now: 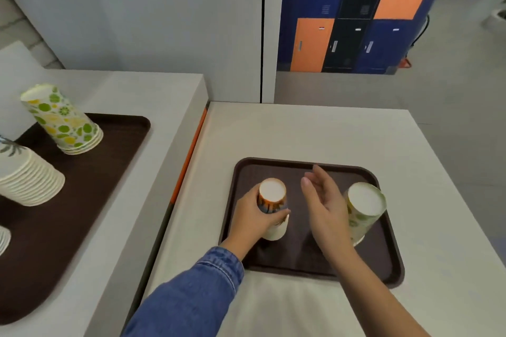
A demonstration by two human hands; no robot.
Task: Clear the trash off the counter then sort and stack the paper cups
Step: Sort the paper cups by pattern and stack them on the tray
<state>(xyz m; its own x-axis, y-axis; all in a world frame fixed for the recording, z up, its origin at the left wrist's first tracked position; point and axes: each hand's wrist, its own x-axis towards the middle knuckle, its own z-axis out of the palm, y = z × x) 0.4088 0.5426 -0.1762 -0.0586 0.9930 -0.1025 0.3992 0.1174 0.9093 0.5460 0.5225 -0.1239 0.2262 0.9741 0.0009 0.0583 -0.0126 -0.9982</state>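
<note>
Near table (342,131), pale top. A dark brown tray (287,257) sits on it, square to the person.

Left hand (252,219): fingers (282,213) curl round the side of an upside-down paper cup with an orange and palm print (272,190). The cup stands on the left half of the tray, white base up. A blue denim sleeve (191,290) covers that forearm to the wrist.

Right hand (323,200): over the middle of the tray, palm turned toward the left hand. Its fingers are spread wide and nearly straight, holding nothing. The forearm is bare.

Citrus-print cup (367,200), green and yellow, upside-down on the right half of the tray, just behind the right hand. It leans slightly to the right in this wide view. Cannot tell whether the hand touches it, or whether it is one cup or several nested.

Side table (123,90) to the left, set apart by an orange edge strip (189,156). It carries a second brown tray (90,186) with a nested citrus stack (63,120), inverted and tilted, and a longer stack of white cups (27,175) with a palm motif. More white rims (4,241) are cut off at the picture edge.

Beyond: grey wall panel (164,8), and blue, black and orange lockers (350,13).
</note>
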